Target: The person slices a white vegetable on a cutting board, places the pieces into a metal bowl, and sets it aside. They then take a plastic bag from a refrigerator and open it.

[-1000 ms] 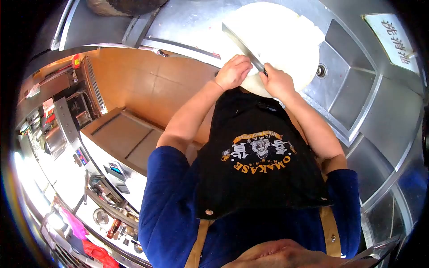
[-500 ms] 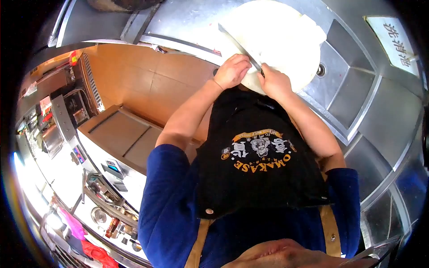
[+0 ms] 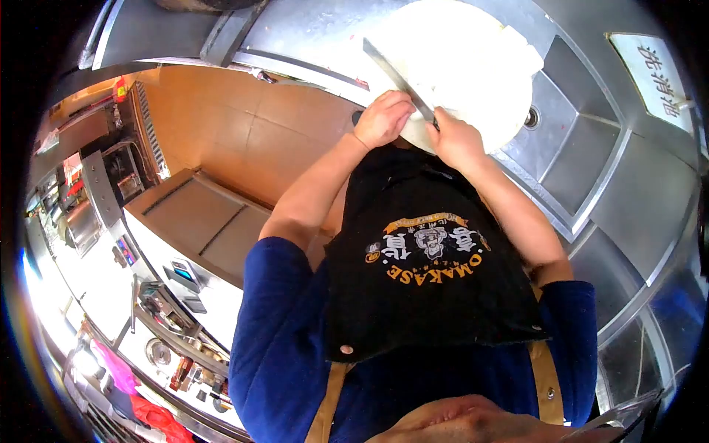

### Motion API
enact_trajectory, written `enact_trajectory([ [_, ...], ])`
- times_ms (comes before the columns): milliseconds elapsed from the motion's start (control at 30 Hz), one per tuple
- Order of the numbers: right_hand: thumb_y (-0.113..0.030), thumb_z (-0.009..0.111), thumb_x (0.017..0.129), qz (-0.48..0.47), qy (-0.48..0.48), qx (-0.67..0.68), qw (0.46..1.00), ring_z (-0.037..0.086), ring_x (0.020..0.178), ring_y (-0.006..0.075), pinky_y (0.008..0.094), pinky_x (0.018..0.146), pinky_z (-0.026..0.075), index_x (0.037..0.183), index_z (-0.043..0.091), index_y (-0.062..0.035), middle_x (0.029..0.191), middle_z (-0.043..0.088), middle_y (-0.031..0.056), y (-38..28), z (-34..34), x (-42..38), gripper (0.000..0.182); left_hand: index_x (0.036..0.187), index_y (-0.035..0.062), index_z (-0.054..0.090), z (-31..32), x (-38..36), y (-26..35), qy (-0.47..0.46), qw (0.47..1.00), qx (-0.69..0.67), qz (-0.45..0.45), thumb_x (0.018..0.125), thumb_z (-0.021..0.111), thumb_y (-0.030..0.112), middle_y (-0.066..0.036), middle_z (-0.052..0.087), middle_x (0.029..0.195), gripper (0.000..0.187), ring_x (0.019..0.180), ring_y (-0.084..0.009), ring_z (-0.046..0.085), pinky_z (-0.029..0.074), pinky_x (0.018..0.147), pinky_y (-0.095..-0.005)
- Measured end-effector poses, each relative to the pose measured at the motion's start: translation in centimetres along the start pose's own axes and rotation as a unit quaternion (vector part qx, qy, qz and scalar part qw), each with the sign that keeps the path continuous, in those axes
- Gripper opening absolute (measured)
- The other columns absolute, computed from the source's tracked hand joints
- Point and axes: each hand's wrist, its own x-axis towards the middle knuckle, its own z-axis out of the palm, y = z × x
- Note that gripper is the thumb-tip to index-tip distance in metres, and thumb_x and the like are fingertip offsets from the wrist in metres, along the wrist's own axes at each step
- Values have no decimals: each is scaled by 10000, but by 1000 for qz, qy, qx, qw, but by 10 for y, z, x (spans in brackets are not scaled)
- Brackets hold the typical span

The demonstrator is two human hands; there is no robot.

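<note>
My right hand (image 3: 456, 139) is closed round the handle of a long-bladed knife (image 3: 395, 71). The blade slants up and left across a round white cutting board (image 3: 480, 96), its tip near the board's left edge. Close to the blade on its left side, my left hand (image 3: 384, 118) rests at the board's near edge with fingers curled together. Whatever lies under those fingers is hidden. Strong glare washes out the board's surface, so anything pale on it cannot be made out.
A steel sink with a drain (image 3: 532, 117) lies right of the board. Steel counter (image 3: 310, 33) runs behind and left. A white sign (image 3: 657, 77) is on the right. Brown floor (image 3: 251, 133) and a low steel-topped cabinet (image 3: 199, 221) are at left. A phone (image 3: 185, 273) lies on a white surface.
The knife and both hands keep nearly the same place; the blade shows only a very slight shift. The view has tilted a little.
</note>
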Motion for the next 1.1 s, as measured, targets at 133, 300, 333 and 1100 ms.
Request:
enact_trajectory([
  [133, -300, 577, 958, -16, -8, -10, 1000, 668, 863, 385, 505, 726, 520, 1085, 569, -47, 933, 681, 182, -5, -2, 7, 283, 955, 15, 668, -6, 3, 1, 1, 1000, -3, 11, 783, 690, -22, -118, 633, 1051, 178, 989, -315, 619, 533, 836, -388],
  [300, -319, 566, 966, -18, 20, 6, 1000, 676, 833, 390, 506, 717, 525, 1102, 559, -45, 869, 690, 195, 0, 12, 3, 305, 931, 13, 666, -3, -5, 1, 1, 1000, 3, 11, 775, 693, -21, -127, 638, 1041, 161, 978, -321, 623, 533, 837, -389],
  [333, -326, 564, 968, -34, 28, 5, 999, 679, 819, 391, 510, 703, 526, 1103, 559, -47, 877, 694, 190, 1, 13, 7, 311, 920, 13, 666, -4, -4, 0, 4, 1000, 9, 8, 771, 695, -20, -131, 640, 1035, 156, 971, -324, 624, 532, 838, -390],
  [1100, -150, 617, 858, -110, 134, -59, 983, 653, 881, 307, 445, 751, 520, 996, 573, -61, 904, 633, 106, 21, -41, -24, 170, 1459, 1, 435, -57, 52, 87, -182, 971, 143, 62, 956, 591, 442, -217, 428, 1508, 687, 1437, -391, 354, 244, 1199, -479],
])
